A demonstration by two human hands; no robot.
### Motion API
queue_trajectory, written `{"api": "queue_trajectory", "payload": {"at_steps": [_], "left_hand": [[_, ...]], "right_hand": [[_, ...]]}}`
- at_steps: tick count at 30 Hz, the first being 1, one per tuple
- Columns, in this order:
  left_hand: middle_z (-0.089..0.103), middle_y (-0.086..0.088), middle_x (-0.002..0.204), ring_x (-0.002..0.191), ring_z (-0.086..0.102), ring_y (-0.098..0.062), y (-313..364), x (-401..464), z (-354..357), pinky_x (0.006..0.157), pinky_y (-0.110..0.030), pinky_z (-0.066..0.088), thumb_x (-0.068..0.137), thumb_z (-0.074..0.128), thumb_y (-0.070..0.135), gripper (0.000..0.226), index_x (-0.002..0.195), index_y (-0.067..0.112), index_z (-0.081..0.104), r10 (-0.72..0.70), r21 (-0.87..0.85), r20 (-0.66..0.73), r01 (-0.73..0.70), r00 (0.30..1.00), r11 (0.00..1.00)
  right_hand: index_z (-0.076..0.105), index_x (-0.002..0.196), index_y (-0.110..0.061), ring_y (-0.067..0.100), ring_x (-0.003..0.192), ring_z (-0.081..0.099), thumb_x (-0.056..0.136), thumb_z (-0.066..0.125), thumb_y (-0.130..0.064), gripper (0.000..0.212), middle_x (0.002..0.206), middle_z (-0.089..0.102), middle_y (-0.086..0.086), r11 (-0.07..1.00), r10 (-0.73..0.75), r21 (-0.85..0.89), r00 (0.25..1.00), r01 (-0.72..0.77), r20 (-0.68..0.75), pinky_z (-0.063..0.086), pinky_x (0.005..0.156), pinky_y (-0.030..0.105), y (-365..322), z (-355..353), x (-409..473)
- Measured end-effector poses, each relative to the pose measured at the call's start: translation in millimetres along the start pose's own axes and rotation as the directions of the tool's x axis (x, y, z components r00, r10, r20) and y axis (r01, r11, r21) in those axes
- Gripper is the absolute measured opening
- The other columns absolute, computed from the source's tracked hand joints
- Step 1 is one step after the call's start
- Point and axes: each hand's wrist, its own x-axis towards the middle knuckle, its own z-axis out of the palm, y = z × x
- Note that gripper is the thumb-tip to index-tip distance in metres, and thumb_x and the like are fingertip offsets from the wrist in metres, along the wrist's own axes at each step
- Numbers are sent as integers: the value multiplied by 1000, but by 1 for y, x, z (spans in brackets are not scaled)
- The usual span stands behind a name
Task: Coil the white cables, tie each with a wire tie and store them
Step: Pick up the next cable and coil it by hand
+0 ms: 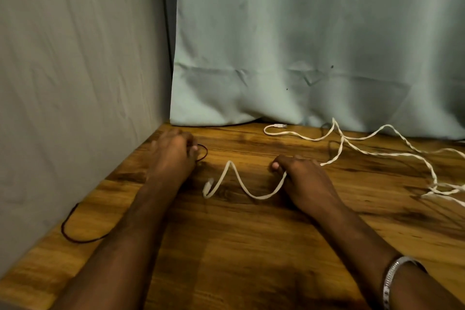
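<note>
Head view: your right hand [299,173] grips white cable [241,184] near plug; left hand [173,151] pinches dark wire tie [202,152]. Form even loops, avoid twists.

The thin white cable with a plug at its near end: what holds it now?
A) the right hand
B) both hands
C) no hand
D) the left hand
A: the right hand grips the thin white cable; the left hand pinches a dark wire tie.

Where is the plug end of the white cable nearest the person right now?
In the head view, the plug end lies on the wooden table, low centre, between the left hand and the right hand, which grips the white cable.
</note>
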Motion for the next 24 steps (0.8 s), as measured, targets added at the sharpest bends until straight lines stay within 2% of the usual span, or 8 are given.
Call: {"api": "queue_trajectory", "payload": {"at_steps": [2, 4, 6, 11, 15, 17, 21, 24], "left_hand": [[69, 1, 101, 95, 63, -11, 20, -6, -14, 82, -29, 49, 97, 59, 39, 21, 94, 23, 71, 84, -415, 70, -47, 994, 908], [75, -9, 94, 85, 70, -10, 41, -17, -32, 76, -18, 51, 100, 44, 45, 46, 96, 10, 73, 266, -753, 313, 68, 912, 655], [76, -10, 100, 94, 73, -15, 47, -26, -45, 83, -18, 54, 97, 38, 46, 54, 103, 5, 72, 434, -802, 443, 130, 784, 583], [75, -10, 110, 105, 70, -29, 41, -28, -47, 93, -40, 54, 96, 61, 16, 22, 114, 7, 68, 613, -771, 570, 97, 547, 630], [75, -8, 111, 110, 69, -23, 49, -34, -37, 95, -29, 54, 93, 64, 12, 20, 111, 7, 70, 658, -776, 588, 98, 469, 623], [77, -8, 102, 101, 71, -23, 56, -37, -31, 88, -27, 55, 96, 60, 16, 15, 99, 12, 74, 635, -787, 542, 67, 551, 613], [77, -6, 84, 81, 74, -21, 64, -32, -22, 77, -31, 54, 98, 54, 19, 22, 94, 16, 75, 438, -837, 201, -79, 876, 542], [76, -8, 74, 68, 74, -22, 72, -29, -18, 67, -25, 60, 93, 57, 25, 22, 93, 10, 72, 194, -952, 47, -15, 980, 305]], "right_hand": [[68, 110, -34, 20, 97, 63, 103, 56, -30, 15, 102, 72, -4, 999, 17, 32, 998, -15, -61, 48, 79, 34, -1, -2, 0], [68, 106, -30, 22, 89, 67, 105, 48, -37, 21, 94, 74, -2, 995, 78, 69, 987, -69, -142, 52, 75, 38, 1, -6, 1], [66, 106, -27, 28, 86, 69, 105, 44, -39, 26, 91, 75, 2, 988, 147, 76, 966, -133, -211, 54, 73, 40, 5, -10, 3], [67, 110, -22, 35, 96, 71, 105, 47, -32, 22, 98, 77, 10, 977, 209, 32, 925, -209, -317, 52, 78, 41, 9, -16, 3], [66, 109, -23, 36, 96, 71, 102, 50, -27, 19, 98, 77, 10, 976, 209, 14, 917, -218, -340, 50, 85, 43, 11, -16, 3], [66, 112, -23, 37, 97, 70, 101, 51, -25, 19, 99, 76, 10, 976, 208, 2, 919, -220, -334, 49, 84, 42, 11, -15, 3], [60, 114, -24, 35, 95, 69, 101, 52, -25, 16, 99, 75, 6, 986, 158, -12, 947, -169, -281, 48, 79, 40, 11, -9, 4], [47, 127, -27, 32, 98, 69, 102, 52, -28, 25, 109, 74, 3, 992, 64, 115, 987, -47, -148, 53, 82, 43, 5, -5, 1]]}}
